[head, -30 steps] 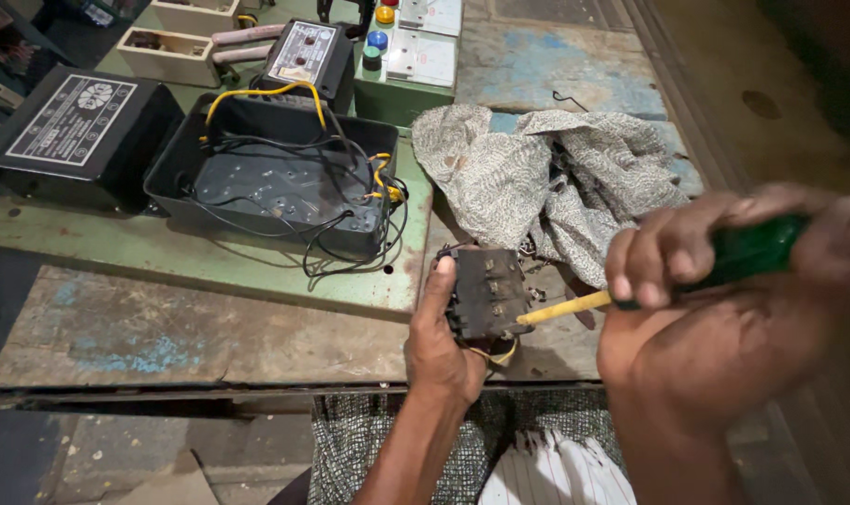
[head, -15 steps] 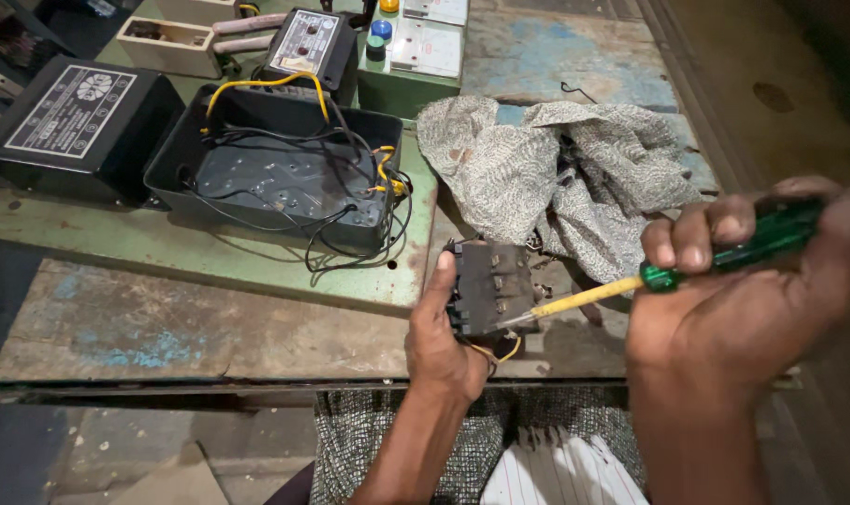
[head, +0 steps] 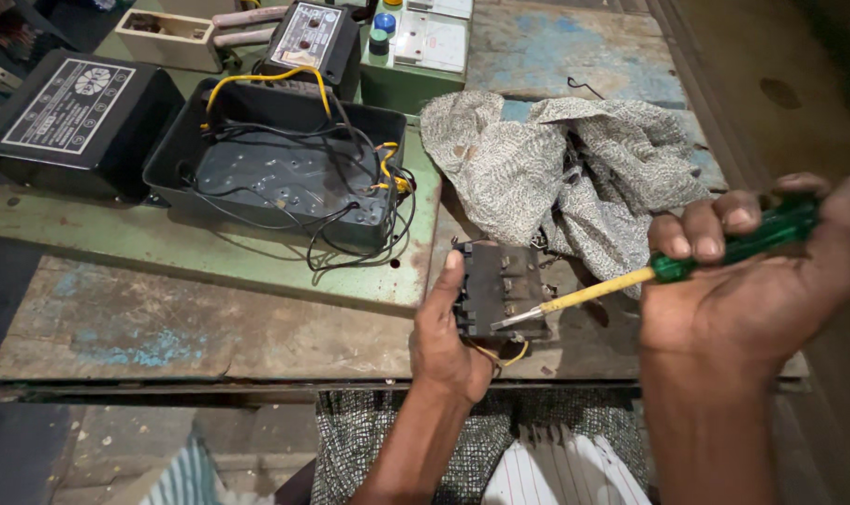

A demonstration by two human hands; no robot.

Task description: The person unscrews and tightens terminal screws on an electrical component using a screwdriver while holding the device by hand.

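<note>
Pressing the screwdriver [head: 631, 281], gripped in your right hand [head: 743, 290], into the dark switch block [head: 501, 290] that your left hand [head: 448, 332] clamps above the bench edge, you risk the tip slipping toward your thumb, and which terminal it meets is too dark to tell.

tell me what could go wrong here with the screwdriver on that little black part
The screwdriver tip sits on the small black electrical component, close to the left hand thumb; a slip could jab it. The component is held in the air at the bench edge, so it may twist. Its yellow wire dangling beneath could snag.
</note>
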